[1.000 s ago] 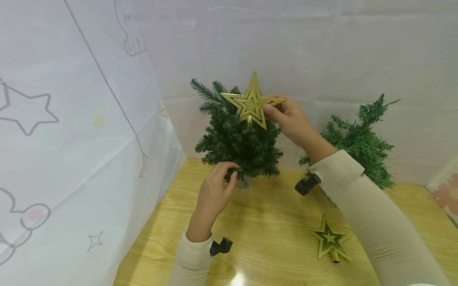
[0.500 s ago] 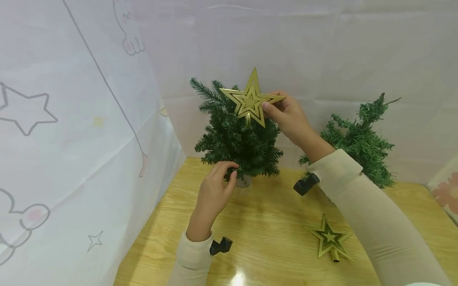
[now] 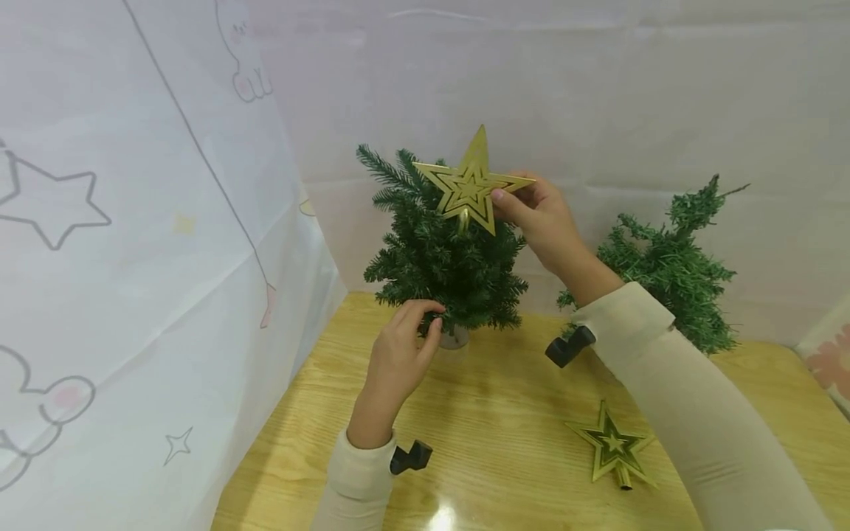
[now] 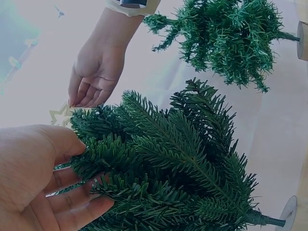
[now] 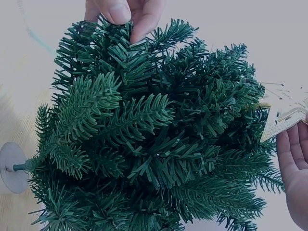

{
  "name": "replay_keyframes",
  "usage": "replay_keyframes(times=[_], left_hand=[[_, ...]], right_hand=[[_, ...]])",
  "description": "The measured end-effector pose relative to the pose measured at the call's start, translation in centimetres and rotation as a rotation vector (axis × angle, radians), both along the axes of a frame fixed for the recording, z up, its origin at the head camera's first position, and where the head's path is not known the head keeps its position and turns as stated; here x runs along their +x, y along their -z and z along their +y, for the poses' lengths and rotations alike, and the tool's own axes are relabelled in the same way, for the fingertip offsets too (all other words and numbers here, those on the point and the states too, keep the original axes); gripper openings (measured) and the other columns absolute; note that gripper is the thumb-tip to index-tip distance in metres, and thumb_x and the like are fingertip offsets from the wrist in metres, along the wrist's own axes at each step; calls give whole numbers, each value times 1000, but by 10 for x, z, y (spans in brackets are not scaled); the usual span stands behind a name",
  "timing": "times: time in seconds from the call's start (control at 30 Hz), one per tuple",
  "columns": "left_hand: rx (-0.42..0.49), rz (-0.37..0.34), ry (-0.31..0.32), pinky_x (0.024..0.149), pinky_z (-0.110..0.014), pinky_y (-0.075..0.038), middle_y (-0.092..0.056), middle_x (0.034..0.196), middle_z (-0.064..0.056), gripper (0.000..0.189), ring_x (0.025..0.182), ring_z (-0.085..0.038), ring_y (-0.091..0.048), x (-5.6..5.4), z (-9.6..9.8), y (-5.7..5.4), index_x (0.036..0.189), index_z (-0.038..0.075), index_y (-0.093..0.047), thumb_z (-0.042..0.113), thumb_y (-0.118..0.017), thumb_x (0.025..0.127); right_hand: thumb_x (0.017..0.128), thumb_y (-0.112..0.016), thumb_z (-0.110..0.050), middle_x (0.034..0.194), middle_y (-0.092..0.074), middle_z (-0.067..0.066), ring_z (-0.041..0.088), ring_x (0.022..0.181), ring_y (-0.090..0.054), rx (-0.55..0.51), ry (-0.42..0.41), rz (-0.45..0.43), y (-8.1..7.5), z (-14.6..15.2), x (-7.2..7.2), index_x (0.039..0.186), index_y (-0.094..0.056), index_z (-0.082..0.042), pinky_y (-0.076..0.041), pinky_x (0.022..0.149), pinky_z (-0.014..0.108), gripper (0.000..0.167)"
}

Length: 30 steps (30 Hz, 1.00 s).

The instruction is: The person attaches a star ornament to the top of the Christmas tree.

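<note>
A small dark green artificial Christmas tree (image 3: 438,265) stands near the back wall in the head view. My right hand (image 3: 550,230) holds a gold star topper (image 3: 477,158) by one arm, thumb in front and fingers behind. The star's short tube overlaps the upper branches. Down at the lower front, my left hand (image 3: 401,355) pinches a branch between thumb and fingers. In the left wrist view its thumb lies over the tree's branches (image 4: 178,163), with the other fingers spread beneath. The right wrist view shows the thumb and fingers of the left hand (image 5: 126,13) at the foliage's upper edge.
A second, lighter green tree (image 3: 677,273) stands at the right, partly behind the right sleeve (image 3: 690,398). Another gold star topper (image 3: 612,442) lies on the wooden table (image 3: 485,442). Printed white cloth (image 3: 153,243) hangs at the left and back.
The held star has risen slightly and its top point tilts a little more to the right. The left hand keeps its place at the lower branches.
</note>
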<state>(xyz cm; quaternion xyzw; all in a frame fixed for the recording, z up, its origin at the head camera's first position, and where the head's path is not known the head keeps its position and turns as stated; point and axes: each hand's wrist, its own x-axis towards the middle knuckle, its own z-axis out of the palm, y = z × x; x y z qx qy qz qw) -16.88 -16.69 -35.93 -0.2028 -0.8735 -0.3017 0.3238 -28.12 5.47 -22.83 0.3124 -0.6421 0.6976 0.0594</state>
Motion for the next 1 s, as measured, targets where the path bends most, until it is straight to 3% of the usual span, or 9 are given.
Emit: replay_keyframes(times=[0.47, 1.0], left_hand=[[-1, -13, -14, 57, -24, -51, -61, 116, 0, 19, 78, -12, -60, 0, 0, 0, 118, 18, -62, 22, -58, 100], [0, -19, -18, 57, -22, -51, -61, 116, 0, 19, 74, -10, -60, 1, -1, -1, 118, 18, -62, 21, -58, 100]], right_hand=[[105, -44, -19, 127, -52, 15, 26, 120, -53, 88, -50, 111, 0, -3, 1, 129, -47, -4, -44, 102, 37, 29], [107, -37, -18, 131, -47, 18, 29, 122, -50, 267, -25, 154, -10, -3, 0, 134, -37, 0, -42, 104, 43, 33]])
